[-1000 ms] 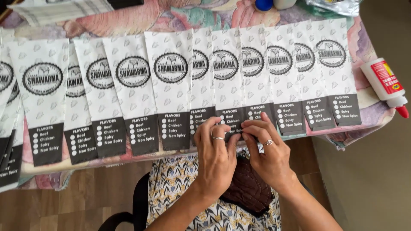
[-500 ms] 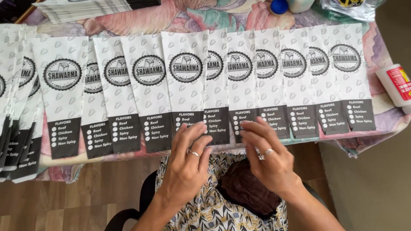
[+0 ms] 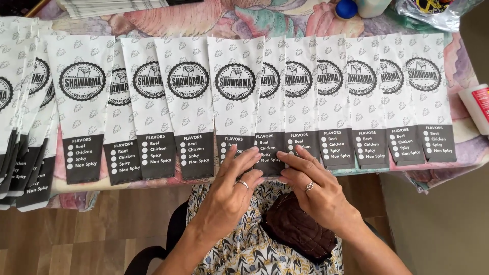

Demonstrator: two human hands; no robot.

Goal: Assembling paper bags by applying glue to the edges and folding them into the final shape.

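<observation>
Both hands come up from the bottom, with the wrists low and the fingers pointing up toward the worktop (image 3: pixel 153 23). The left hand (image 3: pixel 232 191) lies flat, palm down, fingers straight and a little spread. Its fingertips rest on the dark bottom edge of a white paper bag (image 3: pixel 235 102) in the middle of the row. A ring sits on one finger. The right hand (image 3: pixel 316 186) is also flat and palm down, with its fingers pointing left toward the other hand. Its fingertips press on the dark bottom part of the next paper bag (image 3: pixel 270 102), just beside the left fingertips. It wears a ring too. Neither hand is closed around anything; both are open and only pressing.

The bags lie in a long overlapping row that runs out to both sides of the hands. Far to the left is a stack of more bags (image 3: pixel 20 127). Below the hands, on the person's lap, lies a dark brown cloth (image 3: pixel 300 231). Far to the right stands a white bottle (image 3: pixel 476 107).
</observation>
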